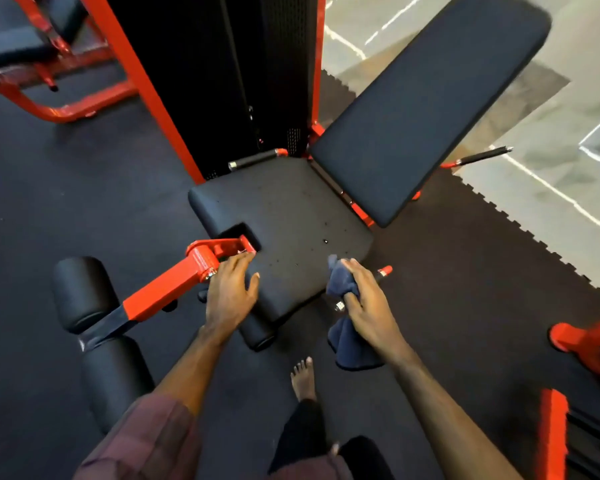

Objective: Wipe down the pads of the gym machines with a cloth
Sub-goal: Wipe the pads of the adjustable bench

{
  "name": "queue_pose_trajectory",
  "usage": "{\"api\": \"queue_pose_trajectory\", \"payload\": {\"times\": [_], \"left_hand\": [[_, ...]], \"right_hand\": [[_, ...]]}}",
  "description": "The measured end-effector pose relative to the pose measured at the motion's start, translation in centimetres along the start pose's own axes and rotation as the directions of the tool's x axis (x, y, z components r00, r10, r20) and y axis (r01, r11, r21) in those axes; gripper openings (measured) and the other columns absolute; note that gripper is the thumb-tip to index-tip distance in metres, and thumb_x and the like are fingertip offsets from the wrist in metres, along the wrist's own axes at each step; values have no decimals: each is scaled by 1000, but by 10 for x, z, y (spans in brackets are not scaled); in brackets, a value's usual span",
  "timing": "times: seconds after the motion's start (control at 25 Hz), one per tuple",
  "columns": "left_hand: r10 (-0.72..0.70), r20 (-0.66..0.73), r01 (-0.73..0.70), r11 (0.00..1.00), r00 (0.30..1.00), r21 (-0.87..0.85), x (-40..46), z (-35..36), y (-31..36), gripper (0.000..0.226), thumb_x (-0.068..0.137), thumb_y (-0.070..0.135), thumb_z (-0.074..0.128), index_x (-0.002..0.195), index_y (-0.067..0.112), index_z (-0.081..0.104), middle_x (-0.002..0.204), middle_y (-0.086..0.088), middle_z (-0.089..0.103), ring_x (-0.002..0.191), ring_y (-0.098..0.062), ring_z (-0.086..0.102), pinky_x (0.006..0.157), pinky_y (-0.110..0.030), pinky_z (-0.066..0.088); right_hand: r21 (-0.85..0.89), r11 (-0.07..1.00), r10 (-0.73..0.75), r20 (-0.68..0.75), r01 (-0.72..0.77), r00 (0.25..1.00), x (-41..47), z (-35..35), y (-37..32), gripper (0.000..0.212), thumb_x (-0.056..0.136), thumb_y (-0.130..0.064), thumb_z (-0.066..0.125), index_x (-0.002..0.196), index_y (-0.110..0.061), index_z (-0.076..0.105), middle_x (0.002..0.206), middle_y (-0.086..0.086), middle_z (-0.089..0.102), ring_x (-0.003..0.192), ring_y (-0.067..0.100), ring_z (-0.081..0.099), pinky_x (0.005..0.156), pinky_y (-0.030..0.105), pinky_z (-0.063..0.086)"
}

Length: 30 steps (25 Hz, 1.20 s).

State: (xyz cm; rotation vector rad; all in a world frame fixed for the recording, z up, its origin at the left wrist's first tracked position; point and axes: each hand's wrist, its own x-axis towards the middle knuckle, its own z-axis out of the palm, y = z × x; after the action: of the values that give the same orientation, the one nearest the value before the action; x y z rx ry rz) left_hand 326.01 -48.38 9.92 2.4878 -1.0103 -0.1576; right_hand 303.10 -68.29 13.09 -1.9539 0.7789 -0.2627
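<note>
Seat pad (284, 216): black, level, speckled with small marks. Left hand (227, 294) rests at its near-left corner, fingers loosely spread, beside the red lever arm (174, 282). Right hand (364, 299) hovers at the pad's near-right edge, fingers curled around a bunched dark blue cloth (343, 306). Backrest pad (426, 109) rises behind the seat pad.

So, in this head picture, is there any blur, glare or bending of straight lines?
Head view: wide-angle bending curves the red frame post; motion blur softens the back pad and pale floor; no strong glare; seat pad, cloth and both hands fairly sharp.
</note>
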Motion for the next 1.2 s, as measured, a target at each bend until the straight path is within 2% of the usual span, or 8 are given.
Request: {"api": "queue_pose_trajectory", "payload": {"times": [0.12, 0.28, 0.44, 0.64, 0.88, 1.0, 1.08, 1.2], "left_hand": [[48, 46, -54, 987, 998, 153, 28, 27, -45, 51, 96, 36, 55, 142, 15, 62, 145, -7, 60, 138, -31, 53, 114, -53, 42], [101, 143, -146, 925, 984, 352, 61, 56, -117, 50, 102, 41, 49, 144, 17, 61, 153, -8, 55, 148, -31, 45, 124, -60, 27], [197, 220, -272, 879, 955, 392, 99, 78, -153, 50, 106, 46, 50, 142, 15, 63, 152, -7, 58, 148, -29, 47, 128, -59, 21], [256, 147, -292, 890, 956, 351, 102, 93, -166, 40, 111, 39, 47, 141, 20, 67, 148, 2, 63, 146, -22, 51, 127, -53, 25], [266, 76, -276, 902, 961, 331, 105, 93, -164, 35, 109, 38, 55, 132, 19, 73, 136, 2, 71, 136, -22, 61, 123, -55, 32], [250, 72, -260, 905, 965, 336, 103, 93, -164, 35, 108, 40, 56, 129, 19, 75, 132, 2, 73, 133, -23, 63, 124, -54, 32], [256, 74, -265, 899, 964, 349, 103, 93, -165, 34, 109, 38, 55, 129, 19, 75, 131, 2, 74, 132, -23, 64, 124, -54, 32], [253, 76, -264, 900, 964, 346, 105, 92, -165, 32, 110, 34, 53, 129, 20, 74, 131, 4, 73, 130, -23, 64, 124, -53, 32]], "right_hand": [[-52, 998, -19, 80, 23, 997, 59, 48, 14, 68, 89, -11, 45, 157, -13, 45, 169, 8, 33, 157, 22, 28, 130, 30, 17], [-336, 923, -45, 393, 189, 919, 117, 136, 60, 69, 94, -39, 48, 161, -28, 39, 175, -1, 20, 161, 30, 14, 125, 60, 22], [-610, 622, -154, 520, 491, 840, 133, 159, 93, 81, 95, -83, 35, 165, -45, 20, 177, -7, 0, 163, 36, -5, 120, 76, 9], [-660, 660, -125, 375, 359, 919, 143, 212, 61, 79, 104, -71, 31, 169, -30, 14, 177, 9, -3, 162, 38, -7, 126, 65, 11], [-587, 540, -240, 579, 603, 779, 112, 174, 90, 87, 99, -60, 52, 169, -26, 13, 177, 8, 2, 163, 37, 1, 125, 64, 20], [-728, 604, -70, 357, 324, 932, 128, 187, 80, 83, 104, -61, 45, 169, -24, 10, 177, 11, -2, 163, 37, -3, 126, 63, 15], [-722, 654, -9, 291, 226, 957, 146, 217, 50, 79, 107, -62, 34, 170, -24, 6, 176, 12, -6, 162, 39, -7, 127, 63, 11], [-614, 537, -194, 578, 579, 793, 121, 214, 62, 88, 100, -58, 51, 169, -25, 7, 176, 12, -6, 162, 41, -5, 126, 65, 15]]}}
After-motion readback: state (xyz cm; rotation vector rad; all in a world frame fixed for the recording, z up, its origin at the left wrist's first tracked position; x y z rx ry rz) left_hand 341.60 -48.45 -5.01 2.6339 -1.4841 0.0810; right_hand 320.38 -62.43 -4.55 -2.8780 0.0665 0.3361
